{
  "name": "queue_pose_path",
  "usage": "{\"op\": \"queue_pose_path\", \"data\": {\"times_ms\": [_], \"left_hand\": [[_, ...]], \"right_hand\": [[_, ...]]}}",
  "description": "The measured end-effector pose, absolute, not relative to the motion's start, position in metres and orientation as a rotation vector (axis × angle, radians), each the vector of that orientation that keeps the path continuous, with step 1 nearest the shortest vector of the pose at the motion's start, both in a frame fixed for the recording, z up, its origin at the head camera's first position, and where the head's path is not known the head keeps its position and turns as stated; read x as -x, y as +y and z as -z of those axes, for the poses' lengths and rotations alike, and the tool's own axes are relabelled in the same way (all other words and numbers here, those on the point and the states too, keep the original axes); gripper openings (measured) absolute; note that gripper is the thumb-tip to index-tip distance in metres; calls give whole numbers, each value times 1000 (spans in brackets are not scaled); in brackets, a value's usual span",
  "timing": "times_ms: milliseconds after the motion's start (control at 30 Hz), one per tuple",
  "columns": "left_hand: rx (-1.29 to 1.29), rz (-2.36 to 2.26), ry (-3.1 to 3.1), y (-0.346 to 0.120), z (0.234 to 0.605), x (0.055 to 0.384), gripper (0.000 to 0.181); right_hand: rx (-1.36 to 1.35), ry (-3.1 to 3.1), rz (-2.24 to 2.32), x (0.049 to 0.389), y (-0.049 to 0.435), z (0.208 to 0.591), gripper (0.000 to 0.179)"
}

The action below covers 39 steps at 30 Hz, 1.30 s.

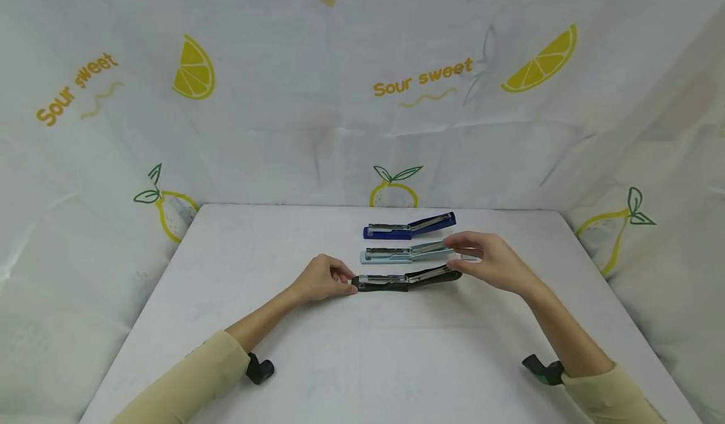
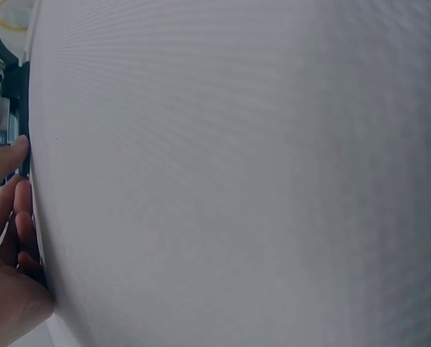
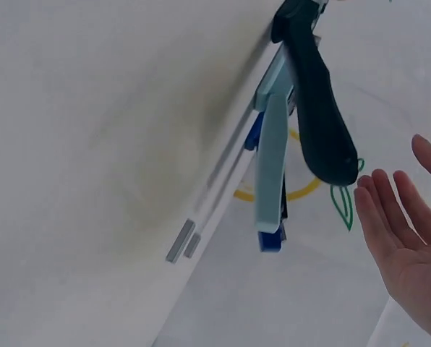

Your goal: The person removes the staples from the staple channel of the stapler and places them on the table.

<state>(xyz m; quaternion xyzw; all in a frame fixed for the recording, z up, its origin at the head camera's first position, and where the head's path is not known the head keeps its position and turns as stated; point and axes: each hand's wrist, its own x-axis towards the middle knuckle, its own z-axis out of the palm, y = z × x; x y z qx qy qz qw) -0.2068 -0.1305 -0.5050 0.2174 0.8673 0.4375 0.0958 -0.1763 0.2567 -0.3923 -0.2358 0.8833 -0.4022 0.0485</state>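
Note:
Three staplers lie folded open in a row, one behind another. Nearest is the black stapler [image 1: 379, 283], behind it the light blue stapler [image 1: 387, 256], and farthest the dark blue stapler [image 1: 387, 232]. My left hand [image 1: 323, 279] pinches the left end of the black stapler; the left wrist view shows the thumb and fingers at its base. By the raised right end of the black stapler is my right hand [image 1: 489, 260], partly covering the light blue stapler's end. In the right wrist view that hand [image 3: 411, 231] has extended, spread fingers and a gap before the black stapler [image 3: 327, 130].
Two short staple strips [image 3: 180, 241] lie on the white table [image 1: 362, 361] right of the staplers. White cloth [image 1: 294, 160] with lemon prints hangs behind the table and along both sides. Black wrist cameras [image 1: 260, 370] are on both forearms.

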Motion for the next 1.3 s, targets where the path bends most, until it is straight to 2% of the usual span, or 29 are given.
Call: {"op": "queue_pose_path", "data": {"times_ms": [433, 733, 967, 1300], "left_hand": [[-643, -1297, 2562, -132, 507, 208, 22], [-661, -1299, 2563, -131, 506, 209, 23], [-652, -1304, 2552, -131, 506, 210, 22], [-642, -1309, 2540, -132, 506, 210, 21]], "right_hand": [[683, 2277, 1435, 184, 207, 397, 38], [511, 2012, 1445, 190, 170, 424, 53], [502, 1914, 1424, 192, 151, 446, 46], [385, 1873, 1469, 195, 142, 455, 44]]}}
